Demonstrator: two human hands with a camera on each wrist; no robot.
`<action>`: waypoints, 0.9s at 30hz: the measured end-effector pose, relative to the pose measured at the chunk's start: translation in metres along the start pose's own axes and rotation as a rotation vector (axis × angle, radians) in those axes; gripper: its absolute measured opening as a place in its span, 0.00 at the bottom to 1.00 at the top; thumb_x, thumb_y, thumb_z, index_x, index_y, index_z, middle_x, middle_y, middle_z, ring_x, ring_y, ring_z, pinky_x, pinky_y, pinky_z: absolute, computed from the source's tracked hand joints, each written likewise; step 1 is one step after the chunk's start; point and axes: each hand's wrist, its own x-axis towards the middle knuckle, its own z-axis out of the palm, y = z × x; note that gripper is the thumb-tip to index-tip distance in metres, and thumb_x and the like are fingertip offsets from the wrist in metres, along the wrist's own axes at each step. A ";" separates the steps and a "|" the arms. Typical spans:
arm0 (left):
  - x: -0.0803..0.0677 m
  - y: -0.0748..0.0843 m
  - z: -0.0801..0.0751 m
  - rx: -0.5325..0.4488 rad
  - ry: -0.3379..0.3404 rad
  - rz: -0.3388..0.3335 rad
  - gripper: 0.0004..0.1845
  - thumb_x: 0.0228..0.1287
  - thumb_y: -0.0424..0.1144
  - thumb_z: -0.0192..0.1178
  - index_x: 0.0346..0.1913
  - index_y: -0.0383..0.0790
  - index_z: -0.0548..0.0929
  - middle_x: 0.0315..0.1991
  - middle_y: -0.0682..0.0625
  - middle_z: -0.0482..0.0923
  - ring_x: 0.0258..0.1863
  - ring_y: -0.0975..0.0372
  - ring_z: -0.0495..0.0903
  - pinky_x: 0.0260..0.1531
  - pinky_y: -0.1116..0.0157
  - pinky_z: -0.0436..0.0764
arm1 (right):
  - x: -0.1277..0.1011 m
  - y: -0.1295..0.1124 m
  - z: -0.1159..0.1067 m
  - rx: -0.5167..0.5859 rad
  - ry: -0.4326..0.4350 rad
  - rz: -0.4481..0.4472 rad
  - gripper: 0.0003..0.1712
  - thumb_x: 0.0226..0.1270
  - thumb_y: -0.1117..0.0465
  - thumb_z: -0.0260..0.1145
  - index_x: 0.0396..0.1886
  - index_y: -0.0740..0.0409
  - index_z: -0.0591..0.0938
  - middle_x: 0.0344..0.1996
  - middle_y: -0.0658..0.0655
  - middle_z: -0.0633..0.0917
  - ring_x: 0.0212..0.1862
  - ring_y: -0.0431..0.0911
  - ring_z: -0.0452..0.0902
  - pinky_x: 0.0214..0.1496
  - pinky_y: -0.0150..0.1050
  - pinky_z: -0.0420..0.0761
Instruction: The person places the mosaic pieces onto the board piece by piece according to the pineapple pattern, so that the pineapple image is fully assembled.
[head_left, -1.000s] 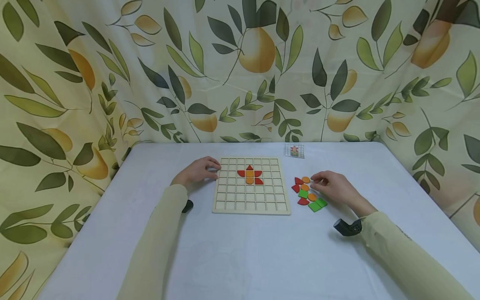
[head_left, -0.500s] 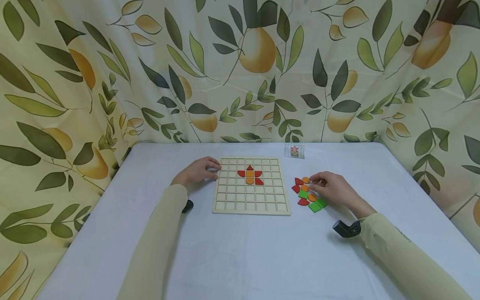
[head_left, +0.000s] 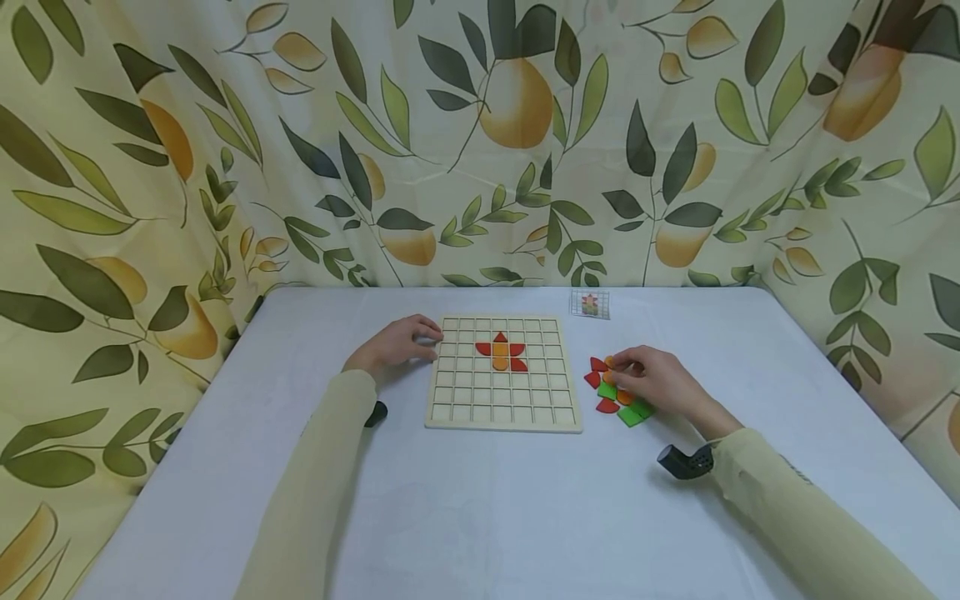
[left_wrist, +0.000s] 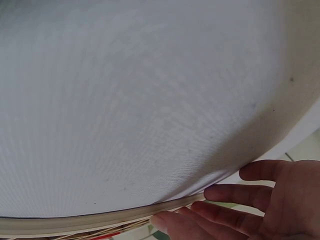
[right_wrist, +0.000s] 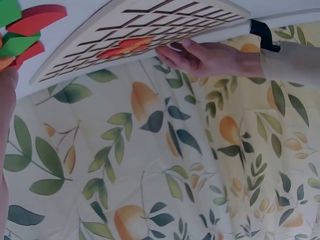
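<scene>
A wooden grid board [head_left: 502, 392] lies on the white table [head_left: 480, 500]. Red and orange pieces [head_left: 500, 353] form a flower shape in its upper rows. My left hand [head_left: 397, 343] rests with straight fingers against the board's far left edge; the left wrist view shows those fingers [left_wrist: 235, 194] beside the board's rim [left_wrist: 100, 218]. My right hand [head_left: 651, 379] lies over a pile of loose red, orange and green pieces [head_left: 609, 398] right of the board. Its fingertips [head_left: 617, 364] curl down onto the orange ones; whether they pinch one is hidden. The right wrist view shows the board [right_wrist: 145, 30] and red and green pieces [right_wrist: 37, 17].
A small picture card [head_left: 589, 303] lies behind the pile near the table's far edge. Leaf-and-pear patterned curtains [head_left: 480, 142] close in the table at the back and on both sides. Black wrist mounts [head_left: 678, 461] sit at both sleeves.
My right hand has slid left onto the pile, and its fingers now cover the orange pieces. The left hand and the board have not moved.
</scene>
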 end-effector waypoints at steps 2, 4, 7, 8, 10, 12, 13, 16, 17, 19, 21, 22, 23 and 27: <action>0.001 -0.001 0.000 0.005 0.000 0.003 0.20 0.56 0.41 0.63 0.53 0.42 0.80 0.59 0.54 0.69 0.64 0.58 0.61 0.67 0.59 0.57 | 0.000 -0.003 0.002 0.006 -0.010 -0.008 0.22 0.60 0.51 0.64 0.50 0.58 0.79 0.40 0.55 0.81 0.38 0.47 0.71 0.34 0.35 0.75; 0.001 -0.001 0.000 0.007 -0.001 0.004 0.20 0.56 0.41 0.63 0.53 0.42 0.79 0.59 0.54 0.69 0.65 0.58 0.61 0.67 0.59 0.57 | 0.001 -0.005 0.004 0.001 -0.021 -0.024 0.23 0.59 0.50 0.64 0.50 0.57 0.79 0.38 0.55 0.80 0.37 0.47 0.71 0.32 0.35 0.75; 0.001 0.000 -0.001 0.005 -0.003 0.002 0.20 0.56 0.41 0.64 0.53 0.43 0.79 0.59 0.54 0.69 0.65 0.58 0.61 0.68 0.59 0.56 | 0.003 -0.007 0.007 -0.019 -0.021 -0.062 0.23 0.58 0.50 0.66 0.49 0.57 0.80 0.38 0.53 0.80 0.38 0.46 0.71 0.33 0.35 0.75; 0.000 0.000 -0.001 0.004 -0.004 -0.001 0.20 0.56 0.41 0.64 0.53 0.43 0.80 0.59 0.54 0.69 0.65 0.59 0.61 0.67 0.59 0.56 | 0.004 -0.008 0.009 -0.030 -0.017 -0.072 0.23 0.57 0.50 0.67 0.49 0.56 0.80 0.38 0.53 0.80 0.38 0.46 0.72 0.34 0.35 0.75; 0.000 0.000 -0.001 0.002 -0.003 -0.001 0.20 0.56 0.41 0.64 0.53 0.43 0.80 0.59 0.54 0.69 0.65 0.59 0.61 0.67 0.59 0.57 | 0.005 -0.009 0.011 -0.053 -0.005 -0.109 0.23 0.56 0.50 0.68 0.48 0.57 0.81 0.40 0.53 0.81 0.40 0.46 0.73 0.39 0.37 0.76; 0.000 0.001 -0.001 -0.004 -0.003 -0.001 0.20 0.56 0.40 0.64 0.53 0.43 0.80 0.59 0.54 0.69 0.64 0.59 0.61 0.67 0.59 0.57 | 0.005 -0.010 0.013 -0.071 0.006 -0.137 0.23 0.55 0.50 0.69 0.48 0.57 0.81 0.42 0.53 0.81 0.42 0.46 0.73 0.43 0.39 0.76; -0.001 0.001 -0.001 -0.006 -0.003 -0.001 0.19 0.56 0.40 0.64 0.52 0.43 0.80 0.59 0.55 0.69 0.64 0.59 0.61 0.67 0.59 0.57 | 0.006 -0.010 0.013 -0.081 0.012 -0.149 0.23 0.55 0.51 0.69 0.48 0.57 0.81 0.42 0.53 0.81 0.42 0.46 0.73 0.43 0.40 0.76; -0.001 0.001 -0.001 -0.009 -0.004 -0.002 0.19 0.56 0.40 0.64 0.52 0.43 0.80 0.59 0.55 0.69 0.64 0.59 0.61 0.67 0.59 0.57 | 0.007 -0.011 0.015 -0.099 0.019 -0.185 0.20 0.54 0.52 0.69 0.45 0.57 0.82 0.40 0.53 0.81 0.41 0.46 0.73 0.43 0.40 0.76; -0.001 0.001 -0.001 -0.008 -0.003 -0.002 0.19 0.56 0.40 0.64 0.52 0.43 0.80 0.59 0.55 0.69 0.64 0.59 0.61 0.67 0.59 0.57 | 0.007 -0.012 0.015 -0.104 0.021 -0.187 0.19 0.55 0.52 0.69 0.45 0.56 0.82 0.40 0.53 0.81 0.40 0.45 0.73 0.43 0.40 0.75; -0.001 0.001 -0.001 -0.004 -0.003 0.003 0.20 0.56 0.40 0.64 0.53 0.43 0.80 0.59 0.54 0.69 0.64 0.59 0.62 0.67 0.59 0.58 | 0.008 -0.012 0.016 -0.114 0.023 -0.192 0.18 0.55 0.53 0.69 0.44 0.55 0.83 0.38 0.52 0.81 0.39 0.45 0.73 0.42 0.39 0.75; -0.001 0.001 -0.001 -0.004 0.000 0.004 0.20 0.56 0.41 0.64 0.52 0.43 0.80 0.59 0.54 0.69 0.64 0.59 0.62 0.67 0.59 0.58 | 0.009 -0.014 0.017 -0.118 0.022 -0.195 0.17 0.55 0.53 0.68 0.43 0.55 0.83 0.38 0.52 0.82 0.38 0.44 0.73 0.42 0.39 0.75; -0.001 0.002 -0.001 -0.002 0.001 0.007 0.20 0.56 0.40 0.64 0.52 0.42 0.80 0.59 0.54 0.70 0.64 0.58 0.62 0.67 0.59 0.58 | 0.009 -0.014 0.017 -0.119 0.019 -0.193 0.16 0.56 0.53 0.68 0.43 0.55 0.83 0.37 0.51 0.82 0.38 0.44 0.73 0.42 0.38 0.75; -0.001 0.001 -0.001 -0.002 0.001 0.007 0.19 0.56 0.40 0.64 0.52 0.42 0.80 0.58 0.54 0.70 0.64 0.58 0.62 0.67 0.59 0.58 | 0.009 -0.015 0.017 -0.119 0.019 -0.192 0.16 0.56 0.53 0.68 0.43 0.55 0.83 0.37 0.52 0.82 0.38 0.44 0.73 0.42 0.38 0.75; 0.000 0.001 -0.001 -0.001 0.002 0.005 0.19 0.56 0.40 0.64 0.52 0.43 0.80 0.58 0.54 0.70 0.64 0.59 0.62 0.67 0.59 0.58 | 0.008 -0.019 0.018 -0.124 0.008 -0.188 0.17 0.56 0.54 0.67 0.43 0.57 0.83 0.37 0.53 0.81 0.37 0.45 0.72 0.40 0.37 0.74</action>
